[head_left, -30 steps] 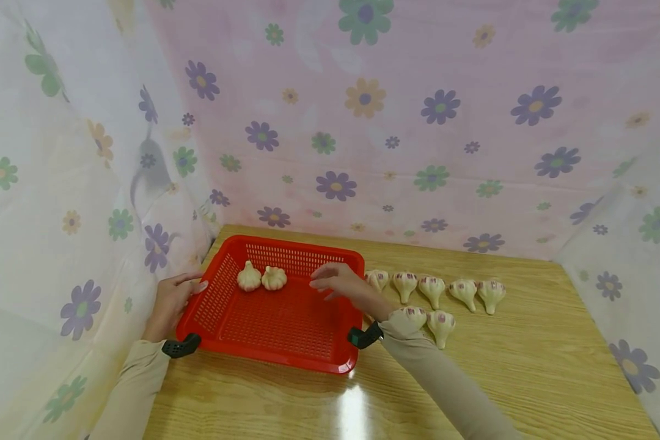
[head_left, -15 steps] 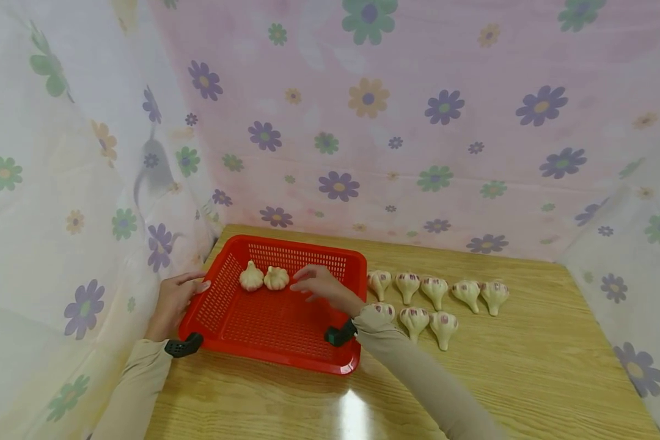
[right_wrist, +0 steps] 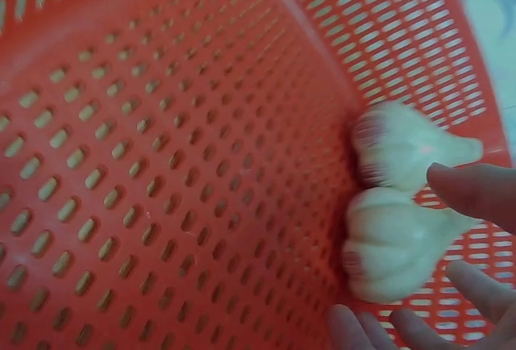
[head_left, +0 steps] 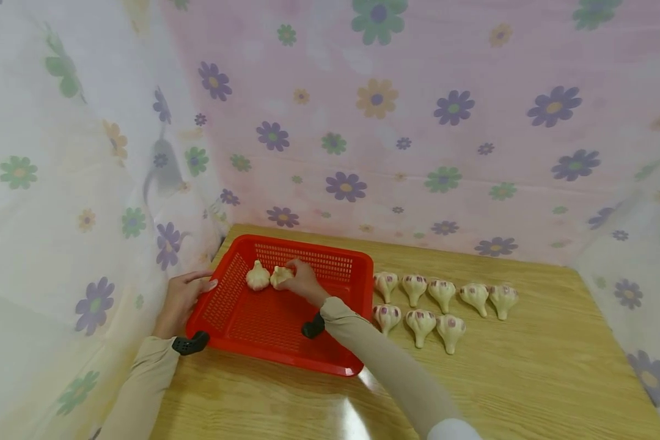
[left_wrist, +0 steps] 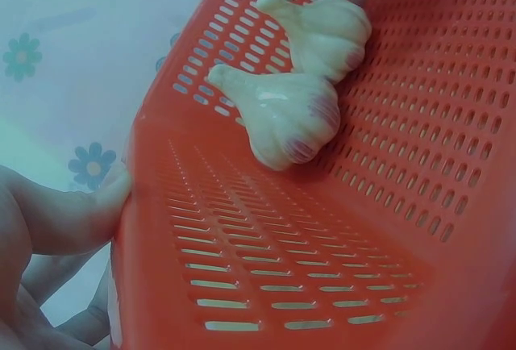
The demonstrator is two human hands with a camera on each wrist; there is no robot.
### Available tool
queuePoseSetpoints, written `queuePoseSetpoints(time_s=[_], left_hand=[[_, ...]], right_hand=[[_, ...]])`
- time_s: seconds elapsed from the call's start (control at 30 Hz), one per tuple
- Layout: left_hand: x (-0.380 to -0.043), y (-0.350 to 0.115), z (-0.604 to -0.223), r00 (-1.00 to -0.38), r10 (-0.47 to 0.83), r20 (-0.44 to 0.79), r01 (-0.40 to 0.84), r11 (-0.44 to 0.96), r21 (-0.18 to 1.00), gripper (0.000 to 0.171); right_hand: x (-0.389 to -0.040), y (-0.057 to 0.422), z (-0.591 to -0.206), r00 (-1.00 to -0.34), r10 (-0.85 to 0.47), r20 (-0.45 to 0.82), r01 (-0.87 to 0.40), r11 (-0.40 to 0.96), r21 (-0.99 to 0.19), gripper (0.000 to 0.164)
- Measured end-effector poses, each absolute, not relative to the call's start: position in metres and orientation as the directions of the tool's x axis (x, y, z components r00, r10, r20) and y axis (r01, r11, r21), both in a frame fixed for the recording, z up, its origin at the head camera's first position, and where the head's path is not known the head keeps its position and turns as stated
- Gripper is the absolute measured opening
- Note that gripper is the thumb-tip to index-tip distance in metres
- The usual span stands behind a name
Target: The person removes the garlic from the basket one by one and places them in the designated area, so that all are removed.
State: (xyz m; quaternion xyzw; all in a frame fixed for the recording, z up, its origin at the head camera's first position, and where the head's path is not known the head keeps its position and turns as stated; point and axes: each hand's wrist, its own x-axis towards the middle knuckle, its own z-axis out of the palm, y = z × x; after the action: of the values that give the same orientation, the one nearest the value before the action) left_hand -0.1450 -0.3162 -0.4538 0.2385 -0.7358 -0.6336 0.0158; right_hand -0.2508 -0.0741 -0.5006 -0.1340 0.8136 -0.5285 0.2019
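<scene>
A red plastic basket (head_left: 269, 357) with perforated walls stands on the table. My left hand (head_left: 184, 299) holds its left rim, thumb at the edge and fingers outside the wall. Two garlic bulbs lie inside, side by side against the far wall: a left garlic bulb (head_left: 257, 278) and a right garlic bulb (head_left: 279, 278). My right hand (head_left: 306, 282) reaches into the basket at the right bulb. In the right wrist view, its thumb (right_wrist: 468, 189) is near the bulbs' stems, while the other fingers spread loosely beside the nearer bulb (right_wrist: 391, 245); whether they touch it I cannot tell.
Several more garlic bulbs (head_left: 420, 324) lie in two rows on the wooden table (head_left: 528, 379), right of the basket, stems mostly toward me. Flower-printed cloth (head_left: 396, 183) hangs behind the table and along both sides.
My right hand has moved left across the basket, from its right part to the right garlic bulb. My left hand stays on the rim. The view has shifted slightly.
</scene>
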Motion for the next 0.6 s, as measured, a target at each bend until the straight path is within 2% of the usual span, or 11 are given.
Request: queuePoseSetpoints(time_s=[0.3, 0.6], left_hand=[[-0.147, -0.314, -0.454, -0.869, -0.388, -0.306, -0.361, 0.076, 0.929, 0.047], [-0.146, -0.317, -0.455, -0.875, -0.381, -0.297, -0.355, 0.091, 0.930, 0.045]], right_hand=[[-0.248, -0.089, -0.507, -0.891, -0.429, -0.151, -0.097, 0.505, -0.858, 0.052], [-0.245, -0.087, -0.504, -0.881, -0.435, -0.186, -0.057, 0.488, -0.871, 0.036]])
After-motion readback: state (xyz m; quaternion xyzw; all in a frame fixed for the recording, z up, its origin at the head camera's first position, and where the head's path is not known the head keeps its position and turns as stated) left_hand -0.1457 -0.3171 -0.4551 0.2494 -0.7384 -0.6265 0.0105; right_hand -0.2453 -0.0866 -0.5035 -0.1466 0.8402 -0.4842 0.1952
